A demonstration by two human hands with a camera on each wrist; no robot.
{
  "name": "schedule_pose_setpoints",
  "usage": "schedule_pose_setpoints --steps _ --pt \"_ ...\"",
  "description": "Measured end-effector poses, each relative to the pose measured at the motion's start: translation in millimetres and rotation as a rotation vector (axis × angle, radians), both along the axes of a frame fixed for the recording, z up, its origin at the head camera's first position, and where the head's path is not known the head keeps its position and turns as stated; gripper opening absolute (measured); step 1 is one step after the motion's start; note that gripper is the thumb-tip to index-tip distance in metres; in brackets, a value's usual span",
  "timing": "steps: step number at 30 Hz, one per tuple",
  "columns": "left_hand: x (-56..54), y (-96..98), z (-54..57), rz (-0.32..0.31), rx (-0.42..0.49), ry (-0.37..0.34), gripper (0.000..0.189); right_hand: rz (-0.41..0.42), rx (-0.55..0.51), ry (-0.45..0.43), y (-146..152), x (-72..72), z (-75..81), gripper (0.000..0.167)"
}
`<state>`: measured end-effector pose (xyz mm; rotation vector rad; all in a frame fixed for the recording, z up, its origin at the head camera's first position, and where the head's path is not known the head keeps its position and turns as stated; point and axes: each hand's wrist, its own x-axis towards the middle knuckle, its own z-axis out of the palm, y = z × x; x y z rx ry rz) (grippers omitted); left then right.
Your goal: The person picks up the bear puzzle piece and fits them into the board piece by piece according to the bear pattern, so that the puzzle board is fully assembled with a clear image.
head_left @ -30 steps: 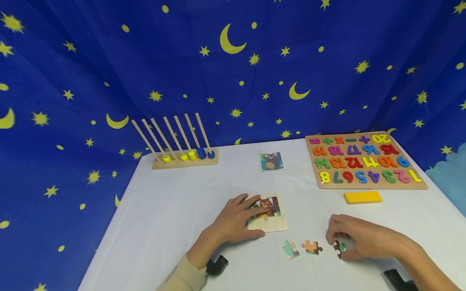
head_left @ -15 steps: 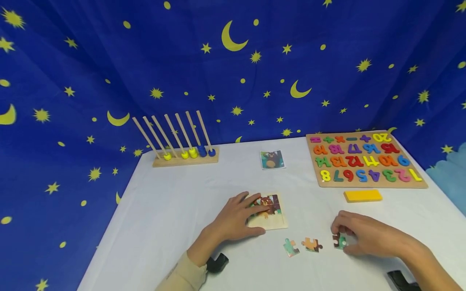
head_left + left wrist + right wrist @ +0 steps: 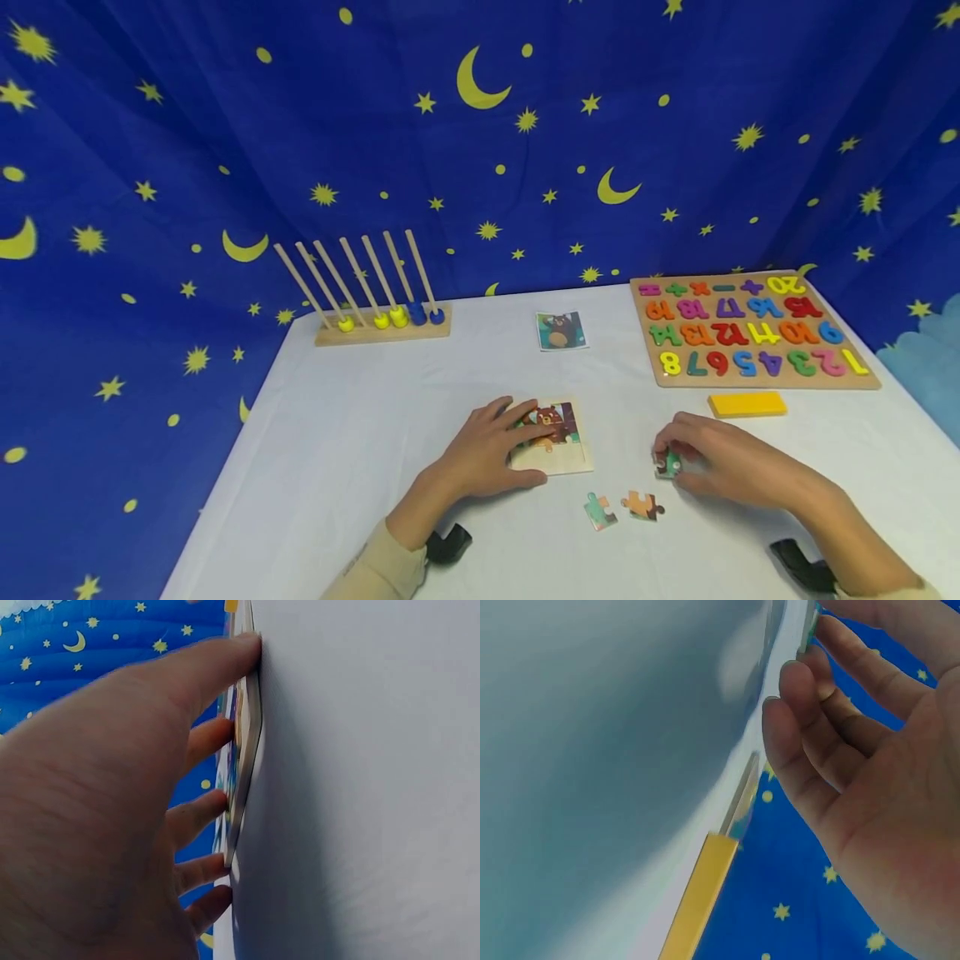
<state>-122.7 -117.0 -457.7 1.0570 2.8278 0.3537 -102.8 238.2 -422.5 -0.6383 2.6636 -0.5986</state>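
My left hand [image 3: 483, 450] lies with spread fingers over a square wooden puzzle board [image 3: 566, 462], fingertips on its bear picture and thumb along the near edge. In the left wrist view the thumb and fingertips touch the board [image 3: 250, 750]. My right hand [image 3: 731, 458] pinches a jigsaw piece [image 3: 666, 463], green and brown, between thumb and fingers. Only a sliver of that jigsaw piece [image 3: 810, 628] shows in the right wrist view. Between the hands lie two loose pieces: a pale green one [image 3: 599, 511] and an orange-brown one [image 3: 642, 505].
Behind the board lies a small bear picture card [image 3: 562, 331]. A peg abacus [image 3: 382, 329] with yellow and blue beads stands at the back left. At the back right are a number board [image 3: 753, 333] and a yellow block [image 3: 747, 405]. A starry blue curtain [image 3: 420, 150] hangs behind.
My right hand has gripped the green and brown jigsaw piece and carried it left and away from me, towards the board. The left hand stays on the board.
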Motion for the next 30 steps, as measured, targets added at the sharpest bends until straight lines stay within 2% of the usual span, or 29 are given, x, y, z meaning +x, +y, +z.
schedule_pose_setpoints --steps 11,21,30 --pt "0.9 2.0 -1.2 0.015 -0.002 -0.001 0.067 0.105 -0.117 0.075 -32.9 -28.2 0.2 0.028" --pt "-0.1 0.2 0.5 0.016 0.008 0.012 0.068 0.218 -0.160 0.092 -70.3 -44.6 -0.9 0.029" --pt "-1.6 0.9 -3.9 0.016 0.002 0.020 0.069 0.269 -0.160 0.011 -90.5 -47.4 -4.4 0.030"
